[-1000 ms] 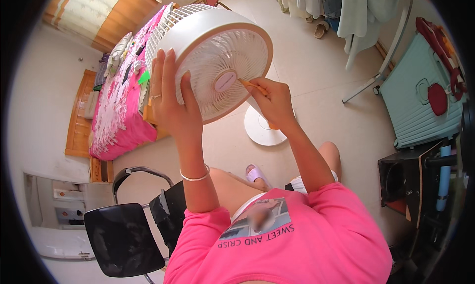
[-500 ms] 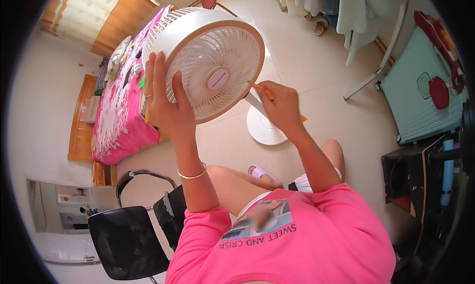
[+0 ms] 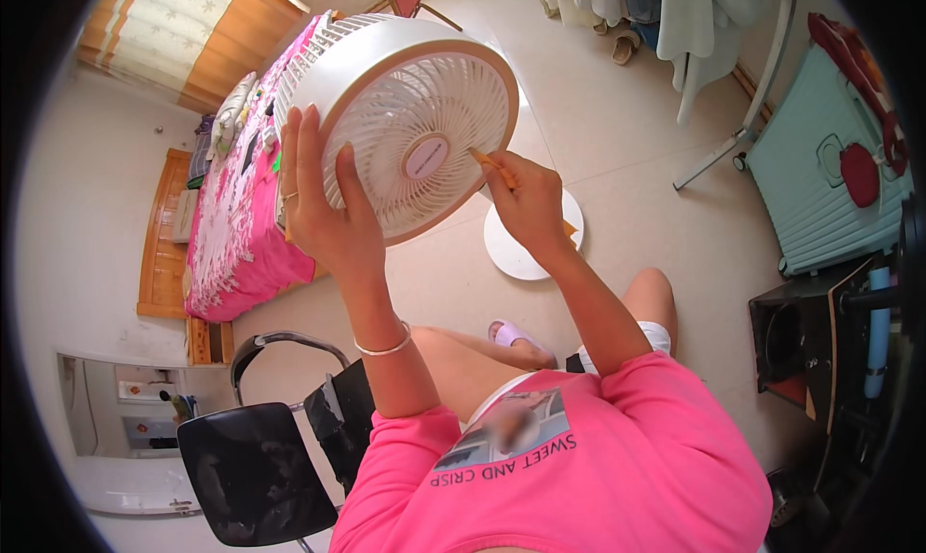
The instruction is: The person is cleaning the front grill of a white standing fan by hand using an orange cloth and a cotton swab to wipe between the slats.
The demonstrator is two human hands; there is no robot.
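Observation:
A white pedestal fan has its round head (image 3: pixel 333 80) tilted up before me, its front grille (image 3: pixel 453 100) and tan rim facing me. My left hand (image 3: pixel 333 201) grips the left side of the head, fingers stretched along the housing and thumb at the front rim. My right hand (image 3: pixel 526 201) is closed around a thin orange cloth (image 3: pixel 494 163). The cloth's pointed tip reaches the grille right of the centre badge. Another orange bit shows beyond my right wrist. Below stands the fan's round white base (image 3: pixel 506 249), partly hidden by my right hand.
A bed with a pink cover (image 3: pixel 231 254) stands at left. A black chair (image 3: pixel 256 471) is at lower left. To the right are a pale green suitcase (image 3: pixel 810 191), a black box-like unit (image 3: pixel 791 341) and a rack of hanging clothes (image 3: pixel 690 32).
My right hand has moved left and slightly inward, bringing the cloth's tip from the fan's rim onto the grille near the badge. My left hand keeps its place on the fan head.

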